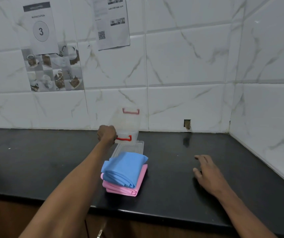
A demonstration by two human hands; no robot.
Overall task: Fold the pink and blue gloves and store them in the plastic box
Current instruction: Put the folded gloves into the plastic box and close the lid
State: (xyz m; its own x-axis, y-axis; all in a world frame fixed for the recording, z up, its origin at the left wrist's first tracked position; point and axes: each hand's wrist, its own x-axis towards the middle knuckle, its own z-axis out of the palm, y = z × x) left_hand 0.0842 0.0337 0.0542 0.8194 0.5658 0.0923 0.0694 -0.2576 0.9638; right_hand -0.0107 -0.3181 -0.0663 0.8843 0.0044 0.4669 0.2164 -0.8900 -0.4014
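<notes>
My left hand (107, 134) is curled tight on the plastic box (129, 124), fingers wrapped round its lower edge beside the red handle (124, 138). From here the box looks tipped up on end, its second handle (131, 111) high above the grip against the tiled wall (189, 66). Just below and toward me from the grip lies the clear lid (129, 148), flat on the black counter (34, 160). Touching the lid's near edge is the folded stack, the blue gloves (124, 167) on top of the pink gloves (125, 188), both still outside the box.

The folding looks done; the step in hand, as I read it, is bringing the box down and round so that its mouth faces up beside the stack. To do it well I would keep the grip low and firm, lower the box slowly and set it clear of the lid, so nothing nudges the folds loose.

My left arm reaches out nearly straight, wrist level. Well to the right of the grip, my right hand (206, 172) rests on the counter, fingers spread and holding nothing.
</notes>
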